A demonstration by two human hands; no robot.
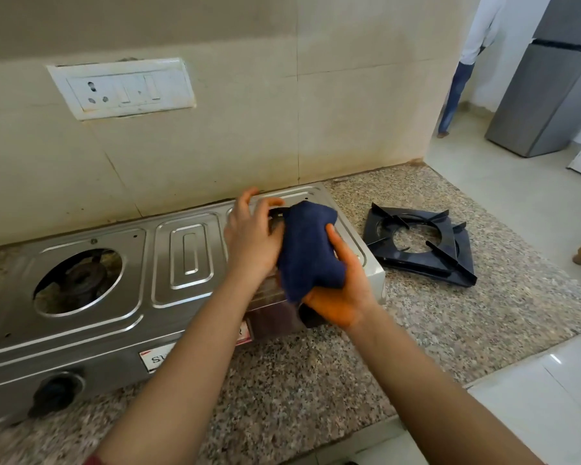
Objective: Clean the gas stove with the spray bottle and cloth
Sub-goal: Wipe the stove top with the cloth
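Note:
A steel two-burner gas stove [114, 283] stands on the granite counter against the wall. Its left burner opening [78, 280] is bare, with the burner parts showing inside. My right hand [341, 293] grips a dark blue cloth [307, 250] bunched over the stove's right burner area. My left hand [252, 236] reaches over the same spot, fingers curled on the edge of something dark beside the cloth; what it touches is mostly hidden. No spray bottle is in view.
Black pan supports [420, 243] lie stacked on the counter [483, 297] right of the stove. A switch and socket plate [121, 87] is on the wall. A person [463, 72] stands on the floor at the far right, near a grey fridge [550, 82].

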